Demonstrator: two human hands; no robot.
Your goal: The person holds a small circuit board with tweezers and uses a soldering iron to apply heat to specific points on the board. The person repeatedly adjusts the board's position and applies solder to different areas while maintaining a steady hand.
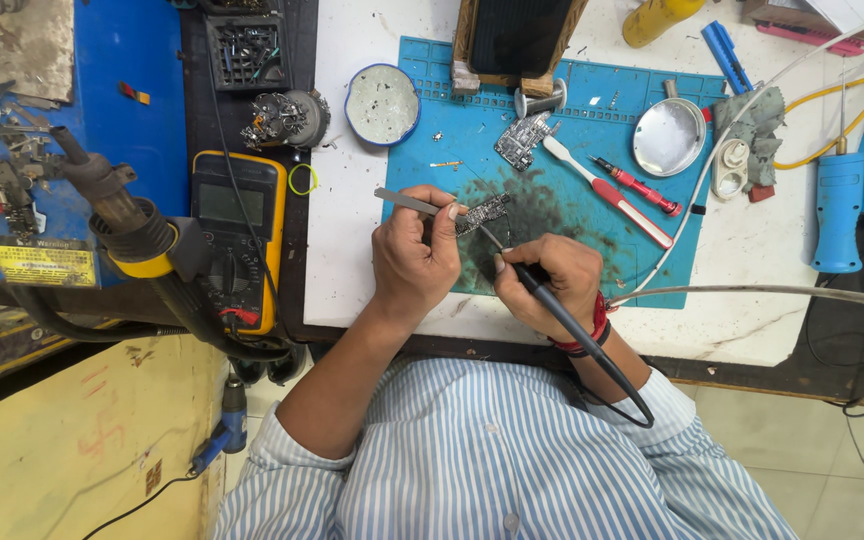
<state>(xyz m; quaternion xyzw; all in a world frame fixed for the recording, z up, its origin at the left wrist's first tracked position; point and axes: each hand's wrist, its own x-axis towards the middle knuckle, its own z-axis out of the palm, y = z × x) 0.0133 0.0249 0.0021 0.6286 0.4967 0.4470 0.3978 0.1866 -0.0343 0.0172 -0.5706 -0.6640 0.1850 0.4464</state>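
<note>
The person sits at a white workbench [372, 290] and works over a blue silicone repair mat [652, 200]. The left hand [414, 255] is closed around metal tweezers [407, 202], whose tips press on a small dark circuit board [482, 213] lying on the scorched middle of the mat. The right hand [550, 280] grips a black soldering iron [542, 295] like a pen; its thin tip reaches to the board from about 5 o'clock, and its cable runs back over the wrist toward the striped shirt.

At 12 o'clock from the board lies a second circuit board [525, 140], and at 2 o'clock a white toothbrush [607, 192] and a red screwdriver [637, 186]. A round tin [382, 104] stands at 11 o'clock. Far at 9 o'clock are a yellow multimeter [237, 240] and the nozzle of a hot air gun [117, 205].

The risks seem to be these: the board is held only by the tweezers, so a small slip could move it under the hot tip and bridge or lift tiny parts. The fingers of both hands are very near to the tip — a burn is possible. The cable could also pull on the iron if it catches on the sleeve.

The exact contact point of the tip is too small to see, the board's parts are not readable, and the stand at the top edge is cut off.
</note>
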